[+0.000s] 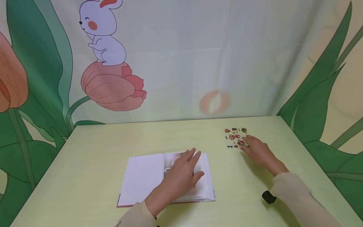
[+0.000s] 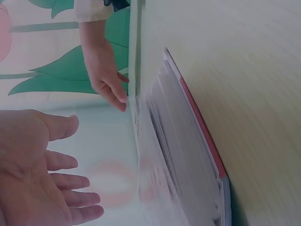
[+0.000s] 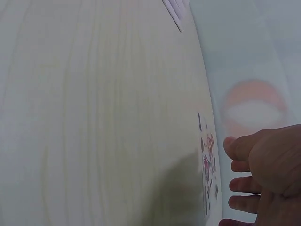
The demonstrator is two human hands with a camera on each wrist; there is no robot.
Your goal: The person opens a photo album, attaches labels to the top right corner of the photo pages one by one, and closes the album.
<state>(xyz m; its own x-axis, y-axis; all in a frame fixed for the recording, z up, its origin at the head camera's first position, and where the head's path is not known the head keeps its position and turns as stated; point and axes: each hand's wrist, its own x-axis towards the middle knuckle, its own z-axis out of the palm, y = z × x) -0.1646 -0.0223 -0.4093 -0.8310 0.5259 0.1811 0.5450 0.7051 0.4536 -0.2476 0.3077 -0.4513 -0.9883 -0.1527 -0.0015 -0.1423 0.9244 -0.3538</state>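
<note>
An album-like book (image 1: 143,179) lies spread on the table, its left side blank white and a picture partly visible on the right. Above that right side is my left hand (image 1: 180,175), fingers extended and holding nothing; the left wrist view shows its palm apart from the thick pages (image 2: 176,127). Farther back to the right lie small colourful stickers (image 1: 234,137), seemingly on a clear sheet. My right hand (image 1: 259,153) hovers at their right edge with fingers loosely extended, covering some of them. The right wrist view has the fingers raised over the stickers (image 3: 207,162).
The pale wood-grain table (image 1: 93,167) meets a printed curtain (image 1: 181,63) along its back edge. A small black object (image 1: 268,197) sits by the right sleeve.
</note>
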